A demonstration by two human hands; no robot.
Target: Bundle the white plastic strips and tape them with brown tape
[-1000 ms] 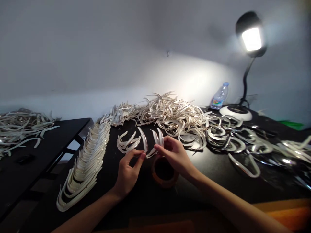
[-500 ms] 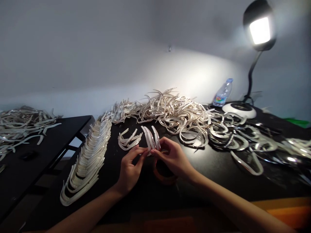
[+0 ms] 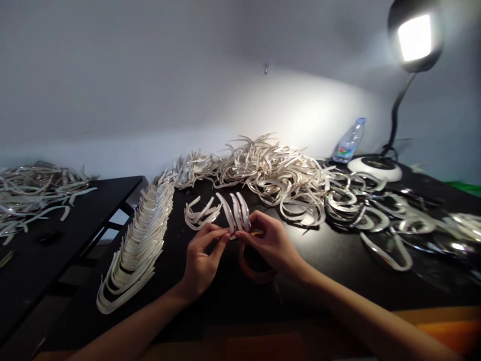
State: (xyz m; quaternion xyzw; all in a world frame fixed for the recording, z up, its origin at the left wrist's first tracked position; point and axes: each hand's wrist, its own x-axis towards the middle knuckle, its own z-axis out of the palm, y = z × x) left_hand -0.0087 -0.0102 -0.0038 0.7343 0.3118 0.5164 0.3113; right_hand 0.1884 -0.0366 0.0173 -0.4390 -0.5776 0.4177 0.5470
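A black table lies heaped with curved white strips. Above an orange ring, the left hand and right hand pinch three strips by their lower ends, fingers narrow; they look light and springy, easiest held there.

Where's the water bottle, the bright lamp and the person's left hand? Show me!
water bottle [image 3: 349, 143]: head view, on its clear plastic middle.
bright lamp [image 3: 415, 37]: head view, on its glowing light panel.
left hand [image 3: 201, 263]: head view, on the middle of the hand.

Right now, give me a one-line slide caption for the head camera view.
Left hand and right hand pinch curved glossy white strips above a black table.
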